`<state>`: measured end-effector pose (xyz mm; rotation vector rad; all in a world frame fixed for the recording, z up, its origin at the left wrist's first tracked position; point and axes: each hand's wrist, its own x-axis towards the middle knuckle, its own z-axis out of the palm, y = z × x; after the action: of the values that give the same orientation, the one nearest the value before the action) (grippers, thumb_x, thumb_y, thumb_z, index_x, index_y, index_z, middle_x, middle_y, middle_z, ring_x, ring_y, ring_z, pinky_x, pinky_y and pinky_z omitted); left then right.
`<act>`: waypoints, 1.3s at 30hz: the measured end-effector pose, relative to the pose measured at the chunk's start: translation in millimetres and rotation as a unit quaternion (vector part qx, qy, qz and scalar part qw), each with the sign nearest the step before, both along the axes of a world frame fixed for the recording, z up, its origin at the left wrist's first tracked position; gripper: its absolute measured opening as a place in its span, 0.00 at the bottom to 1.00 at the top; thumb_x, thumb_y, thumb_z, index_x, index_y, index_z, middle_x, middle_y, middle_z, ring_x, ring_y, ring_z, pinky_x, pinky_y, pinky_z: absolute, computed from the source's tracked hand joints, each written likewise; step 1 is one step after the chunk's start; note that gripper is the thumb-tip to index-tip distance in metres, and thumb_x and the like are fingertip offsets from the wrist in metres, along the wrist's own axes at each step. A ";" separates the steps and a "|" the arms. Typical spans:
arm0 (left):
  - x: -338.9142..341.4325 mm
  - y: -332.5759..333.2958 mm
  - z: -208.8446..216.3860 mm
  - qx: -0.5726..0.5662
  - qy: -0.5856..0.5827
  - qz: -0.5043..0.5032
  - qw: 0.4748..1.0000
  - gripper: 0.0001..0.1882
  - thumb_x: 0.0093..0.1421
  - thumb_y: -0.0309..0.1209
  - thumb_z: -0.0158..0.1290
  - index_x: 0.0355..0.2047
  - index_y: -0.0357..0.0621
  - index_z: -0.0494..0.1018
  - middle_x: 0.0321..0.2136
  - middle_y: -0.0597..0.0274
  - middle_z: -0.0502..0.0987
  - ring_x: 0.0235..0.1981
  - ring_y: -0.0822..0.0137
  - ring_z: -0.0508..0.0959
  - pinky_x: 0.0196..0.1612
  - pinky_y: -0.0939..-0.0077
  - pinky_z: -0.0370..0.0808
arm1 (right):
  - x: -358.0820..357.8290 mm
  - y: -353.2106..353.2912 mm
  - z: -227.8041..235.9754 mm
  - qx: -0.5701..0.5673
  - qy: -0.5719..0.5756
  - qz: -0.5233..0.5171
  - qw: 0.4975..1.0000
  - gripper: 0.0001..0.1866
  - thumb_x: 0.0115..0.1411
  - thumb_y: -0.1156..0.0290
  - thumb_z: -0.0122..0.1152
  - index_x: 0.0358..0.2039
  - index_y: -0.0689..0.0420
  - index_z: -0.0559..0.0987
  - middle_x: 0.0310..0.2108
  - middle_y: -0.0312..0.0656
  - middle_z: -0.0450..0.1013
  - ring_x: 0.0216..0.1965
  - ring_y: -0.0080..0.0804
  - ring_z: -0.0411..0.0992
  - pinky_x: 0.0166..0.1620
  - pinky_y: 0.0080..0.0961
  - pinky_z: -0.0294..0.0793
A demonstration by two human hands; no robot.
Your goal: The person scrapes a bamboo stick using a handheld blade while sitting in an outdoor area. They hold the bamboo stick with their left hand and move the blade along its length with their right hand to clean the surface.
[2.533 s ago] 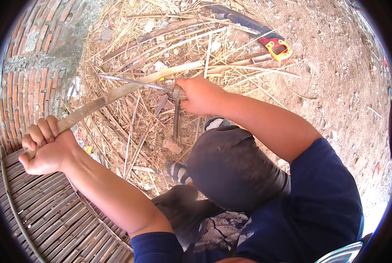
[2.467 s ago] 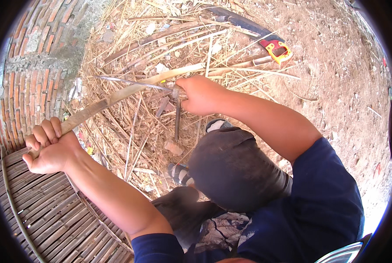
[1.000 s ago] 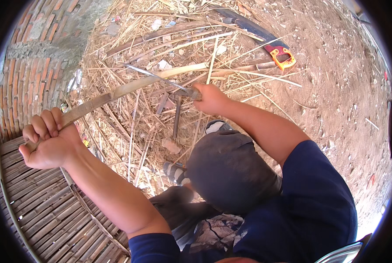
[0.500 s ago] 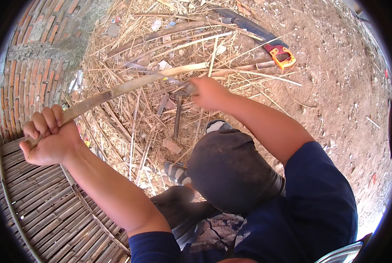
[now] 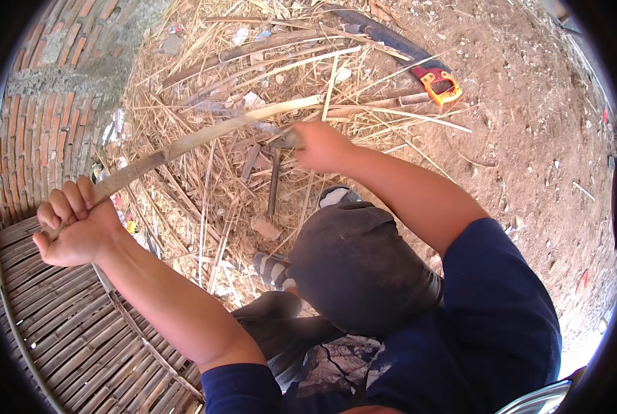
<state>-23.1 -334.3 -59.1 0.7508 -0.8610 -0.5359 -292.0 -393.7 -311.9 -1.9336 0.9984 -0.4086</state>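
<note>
My left hand (image 5: 74, 219) is wrapped round one end of a long bamboo strip (image 5: 184, 143). The strip slants up and to the right, and its pale far end lies over the litter. My right hand (image 5: 322, 146) is closed on the handle of a large knife (image 5: 215, 109). Its grey blade reaches left from the fist and passes beneath the strip, partly hidden and slightly blurred. Whether the edge touches the strip, I cannot tell.
A handsaw (image 5: 439, 84) with a red and orange handle lies beyond my right hand. Bamboo shavings (image 5: 177, 214) and split pieces cover the ground. A slatted bamboo bench (image 5: 74, 324) stands at left, below a brick wall (image 5: 43, 138). A dark bar (image 5: 274, 183) lies near my feet.
My right hand and the knife have shifted slightly left. The left hand keeps its hold on the bamboo strip, slightly lower in the picture. The whole view has moved a little.
</note>
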 end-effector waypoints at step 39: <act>27.7 7.6 -19.8 0.017 0.060 0.135 0.989 0.19 0.60 0.47 0.35 0.16 0.53 0.53 0.11 0.70 0.49 0.12 0.72 0.47 0.17 0.75 0.46 | 2.9 -25.2 -30.5 0.040 0.098 -0.005 0.994 0.22 0.49 0.69 0.60 0.46 0.61 0.75 0.37 0.56 0.76 0.40 0.52 0.76 0.44 0.44 0.75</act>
<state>4.6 -326.6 -78.9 0.8435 -0.6284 -0.3517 -289.1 -418.8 -342.4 -1.9225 1.1340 -0.1833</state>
